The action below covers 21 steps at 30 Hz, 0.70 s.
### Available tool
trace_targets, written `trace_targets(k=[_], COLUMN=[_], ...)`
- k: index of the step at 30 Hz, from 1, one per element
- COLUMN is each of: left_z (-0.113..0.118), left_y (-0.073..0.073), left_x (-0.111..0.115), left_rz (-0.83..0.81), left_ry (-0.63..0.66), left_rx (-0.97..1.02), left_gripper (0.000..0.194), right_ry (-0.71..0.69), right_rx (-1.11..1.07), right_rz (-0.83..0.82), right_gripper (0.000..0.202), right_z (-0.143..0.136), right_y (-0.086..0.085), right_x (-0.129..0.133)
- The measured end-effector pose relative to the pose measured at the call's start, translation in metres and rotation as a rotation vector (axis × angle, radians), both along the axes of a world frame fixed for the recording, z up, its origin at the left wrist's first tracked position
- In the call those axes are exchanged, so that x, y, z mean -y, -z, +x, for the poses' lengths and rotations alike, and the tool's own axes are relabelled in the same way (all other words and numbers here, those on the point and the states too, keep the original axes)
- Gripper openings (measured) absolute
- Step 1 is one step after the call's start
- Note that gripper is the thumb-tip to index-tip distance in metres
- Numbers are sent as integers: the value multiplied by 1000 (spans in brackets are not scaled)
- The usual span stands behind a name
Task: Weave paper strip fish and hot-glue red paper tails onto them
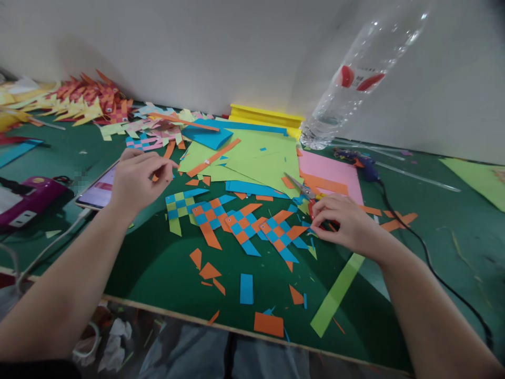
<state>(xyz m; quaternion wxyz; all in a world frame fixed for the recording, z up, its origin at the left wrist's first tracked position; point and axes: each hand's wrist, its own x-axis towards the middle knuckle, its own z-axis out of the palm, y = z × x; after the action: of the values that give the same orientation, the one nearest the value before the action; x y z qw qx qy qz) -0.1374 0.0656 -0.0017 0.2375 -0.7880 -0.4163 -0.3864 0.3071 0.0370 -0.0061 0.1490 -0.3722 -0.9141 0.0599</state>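
Observation:
Several woven paper fish in blue and orange overlap in a row on the green table, with a blue and green one at the left end. My right hand is closed, thumb and finger pinching the orange tail tip of the rightmost fish. Partly hidden behind that hand lie scissors with red handles, blades pointing up-left. My left hand is held above the phone's right side, left of the paper sheets, its fingertips pressed together. Whatever they might hold is too small to make out.
Green paper sheets and a pink sheet lie at the back. A plastic bottle stands behind, near a corded glue gun. A phone and purple power strip are left. Paper scraps litter the front.

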Motion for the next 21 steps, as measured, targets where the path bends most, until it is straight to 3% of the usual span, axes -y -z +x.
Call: trace_targets(k=[5,15,21], left_z=[-1,1,2], left_y=[0,-2,-3], left_x=[0,3,4], left_rz=[1,-24,-44], left_ry=[4,-31,-42], left_rx=[-4,-26,-38], left_gripper=[15,15,15], right_ry=[74,95,92], right_rx=[39,93,-3], right_rz=[0,-11,-4], right_gripper=[14,17,11], right_z=[10,9,7], right_y=[1,-4,-14], right_x=[-2,-1,3])
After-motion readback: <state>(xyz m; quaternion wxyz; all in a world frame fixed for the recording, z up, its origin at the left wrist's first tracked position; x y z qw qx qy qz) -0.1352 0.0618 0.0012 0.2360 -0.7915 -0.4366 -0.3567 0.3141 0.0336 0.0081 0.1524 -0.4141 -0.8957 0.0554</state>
